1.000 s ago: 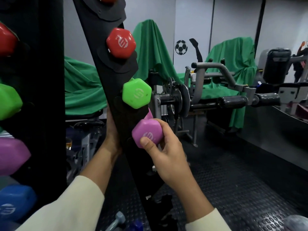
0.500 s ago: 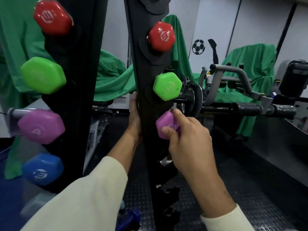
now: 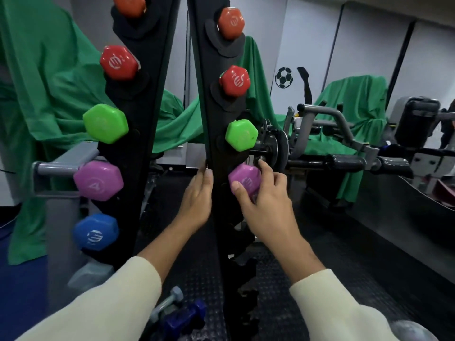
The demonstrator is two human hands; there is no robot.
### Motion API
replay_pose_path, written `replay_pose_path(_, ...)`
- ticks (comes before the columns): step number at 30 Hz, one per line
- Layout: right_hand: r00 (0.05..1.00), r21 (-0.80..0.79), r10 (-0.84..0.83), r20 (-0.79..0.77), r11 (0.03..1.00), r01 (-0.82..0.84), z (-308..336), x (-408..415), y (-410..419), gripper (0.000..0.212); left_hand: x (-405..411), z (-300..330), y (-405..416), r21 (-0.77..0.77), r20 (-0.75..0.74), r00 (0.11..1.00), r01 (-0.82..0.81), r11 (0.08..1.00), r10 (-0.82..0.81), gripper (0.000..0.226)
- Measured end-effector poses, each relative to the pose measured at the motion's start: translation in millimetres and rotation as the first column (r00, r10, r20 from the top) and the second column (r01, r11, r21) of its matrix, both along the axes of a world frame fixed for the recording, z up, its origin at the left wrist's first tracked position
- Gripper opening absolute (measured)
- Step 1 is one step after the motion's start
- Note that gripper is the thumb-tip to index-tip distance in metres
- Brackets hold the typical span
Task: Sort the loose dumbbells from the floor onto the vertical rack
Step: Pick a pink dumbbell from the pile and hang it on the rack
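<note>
A black vertical rack stands in front of me with two uprights, left (image 3: 138, 153) and right (image 3: 216, 134). The right upright carries two red dumbbells (image 3: 234, 80), a green one (image 3: 241, 134) and a purple dumbbell (image 3: 244, 179). My right hand (image 3: 264, 207) grips the purple dumbbell's end, thumb and fingers curled round it at its slot. My left hand (image 3: 198, 198) lies with straight fingers against the inner edge of the right upright. A blue dumbbell (image 3: 183, 318) and a grey one (image 3: 167, 301) lie on the floor at the rack's foot.
The left upright carries red, green (image 3: 105, 123), purple (image 3: 98, 180) and blue (image 3: 95, 235) dumbbells, with a pale grey one (image 3: 88, 276) below. A weight machine (image 3: 327, 134) with green cloths over it stands behind to the right. Black rubber flooring (image 3: 332, 254) spreads to the right.
My view has swung left and back, bringing both uprights into sight. The purple dumbbell has gone deeper into its slot under my right hand. My left hand stays on the upright.
</note>
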State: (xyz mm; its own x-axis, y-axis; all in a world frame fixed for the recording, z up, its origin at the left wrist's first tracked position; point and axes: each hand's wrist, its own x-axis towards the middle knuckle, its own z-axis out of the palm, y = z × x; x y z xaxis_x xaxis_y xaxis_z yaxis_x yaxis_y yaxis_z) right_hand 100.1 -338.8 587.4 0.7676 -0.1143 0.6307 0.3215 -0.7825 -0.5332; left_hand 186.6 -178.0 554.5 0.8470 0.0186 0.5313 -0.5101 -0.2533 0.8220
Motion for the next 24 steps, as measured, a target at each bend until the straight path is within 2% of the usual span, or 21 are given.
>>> replay_pose_path(2,0.999,0.036,-0.028,-0.043,0.999,0.030,6,0,12,0.075,-9,-5,6,0.159,0.108,0.994,-0.035,0.987,0.018,0.058)
replay_pose_path(3,0.998,0.060,-0.037,-0.059,0.997,0.041,11,5,18,0.072,-11,-8,8,0.224,0.115,0.993,-0.046,0.974,0.021,0.062)
replay_pose_path(6,0.992,0.072,-0.095,-0.085,0.992,0.102,21,24,32,0.061,-17,-10,7,0.310,0.061,0.998,-0.010,0.951,-0.009,0.066)
replay_pose_path(10,0.987,-0.017,-0.159,0.007,0.987,0.159,12,29,44,0.050,-21,-3,9,0.377,0.002,1.000,-0.024,0.926,0.026,0.065)
replay_pose_path(13,0.980,-0.051,-0.184,0.074,0.981,0.188,5,25,45,0.046,-23,-1,10,0.340,-0.066,0.997,-0.022,0.940,0.048,0.064)
replay_pose_path(17,0.981,-0.078,-0.167,0.099,0.982,0.175,5,23,42,0.041,-23,-3,13,0.201,-0.087,0.996,0.030,0.979,-0.012,0.060)
replay_pose_path(21,0.964,-0.327,-0.176,0.201,0.915,0.235,2,23,33,0.044,-32,1,12,0.158,-0.096,0.995,0.053,0.986,-0.038,0.057)
replay_pose_path(24,0.967,-0.401,-0.147,0.207,0.889,0.221,2,23,25,0.047,-34,4,14,0.176,-0.163,0.986,0.075,0.982,-0.046,0.054)
